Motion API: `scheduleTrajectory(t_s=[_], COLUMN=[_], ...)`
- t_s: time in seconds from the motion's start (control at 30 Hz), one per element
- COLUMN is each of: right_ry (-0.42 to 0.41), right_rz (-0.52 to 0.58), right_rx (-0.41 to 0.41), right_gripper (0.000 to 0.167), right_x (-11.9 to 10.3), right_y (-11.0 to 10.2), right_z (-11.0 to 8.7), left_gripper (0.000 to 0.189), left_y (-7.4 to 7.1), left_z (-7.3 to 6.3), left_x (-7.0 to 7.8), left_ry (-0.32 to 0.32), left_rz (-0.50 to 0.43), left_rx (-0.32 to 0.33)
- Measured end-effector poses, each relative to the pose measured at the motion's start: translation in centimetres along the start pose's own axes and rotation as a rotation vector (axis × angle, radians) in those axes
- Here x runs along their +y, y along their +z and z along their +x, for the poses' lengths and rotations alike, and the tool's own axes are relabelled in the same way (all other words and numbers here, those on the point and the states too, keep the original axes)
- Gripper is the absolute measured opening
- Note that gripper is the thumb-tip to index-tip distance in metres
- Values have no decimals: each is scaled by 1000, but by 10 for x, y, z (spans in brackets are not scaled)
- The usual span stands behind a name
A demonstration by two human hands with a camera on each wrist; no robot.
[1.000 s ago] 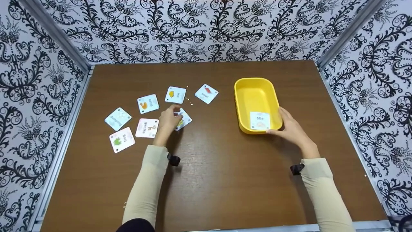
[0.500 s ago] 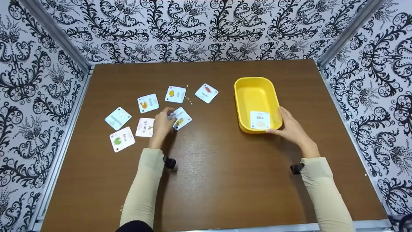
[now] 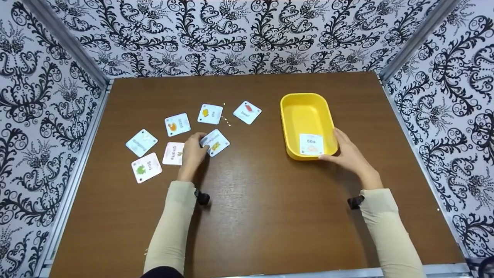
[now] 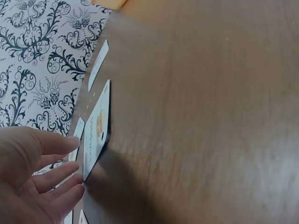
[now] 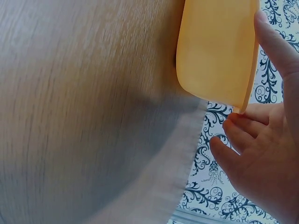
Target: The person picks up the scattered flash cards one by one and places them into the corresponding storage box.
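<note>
My left hand (image 3: 193, 153) is at the left corner of a square picture card (image 3: 216, 142) marked with a sandwich, which lies on the brown table. Close up in the left wrist view, the thumb and loosely bent fingers (image 4: 70, 198) are beside the near end of that sandwich card (image 4: 97, 133); the thumb appears apart from it. At the right, my right hand (image 3: 351, 156) holds the near right corner of a yellow plastic tub (image 3: 289, 133), thumb at the front and fingers along the side. Inside the tub lies an egg card (image 3: 312, 144).
A giraffe card (image 3: 173, 153), partly hidden by my left hand, and a frog card (image 3: 146, 167) lie at the left. Farther back are a dumpling card (image 3: 141, 142), a pizza card (image 3: 178, 124), a card with a yellow picture (image 3: 210, 114) and a beef card (image 3: 247, 112). Patterned walls enclose the table.
My left hand has drawn back leftward from over the sandwich card to its left corner, uncovering most of it and covering part of the giraffe card. The right hand and tub stay put.
</note>
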State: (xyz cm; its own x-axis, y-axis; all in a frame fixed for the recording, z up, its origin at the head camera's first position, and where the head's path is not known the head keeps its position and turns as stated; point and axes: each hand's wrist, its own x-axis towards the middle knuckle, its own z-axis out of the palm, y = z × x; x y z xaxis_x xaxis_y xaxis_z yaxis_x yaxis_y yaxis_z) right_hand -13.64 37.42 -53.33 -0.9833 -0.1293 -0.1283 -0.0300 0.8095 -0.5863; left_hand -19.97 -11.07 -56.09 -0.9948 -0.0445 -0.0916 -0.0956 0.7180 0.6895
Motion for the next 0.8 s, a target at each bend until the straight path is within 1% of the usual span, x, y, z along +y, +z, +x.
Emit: scheduleTrajectory(t_s=[0.27,0.5,0.67,0.8], right_ry=[-5,-1,-1,0], right_rz=[2,11,13,15], right_rx=[5,5,11,5], right_gripper=[116,117,118,117], right_x=[0,0,1,1], right_y=[1,1,1,1], right_z=[-1,0,0,0], left_gripper=[49,61,61,62], left_y=[4,7,9,9], left_z=[-2,-3,-5,-5], left_x=[-1,-2,-2,-4], left_ry=[8,-28,-19,-14], left_rz=[64,85,98,114], left_rx=[12,12,7,-9])
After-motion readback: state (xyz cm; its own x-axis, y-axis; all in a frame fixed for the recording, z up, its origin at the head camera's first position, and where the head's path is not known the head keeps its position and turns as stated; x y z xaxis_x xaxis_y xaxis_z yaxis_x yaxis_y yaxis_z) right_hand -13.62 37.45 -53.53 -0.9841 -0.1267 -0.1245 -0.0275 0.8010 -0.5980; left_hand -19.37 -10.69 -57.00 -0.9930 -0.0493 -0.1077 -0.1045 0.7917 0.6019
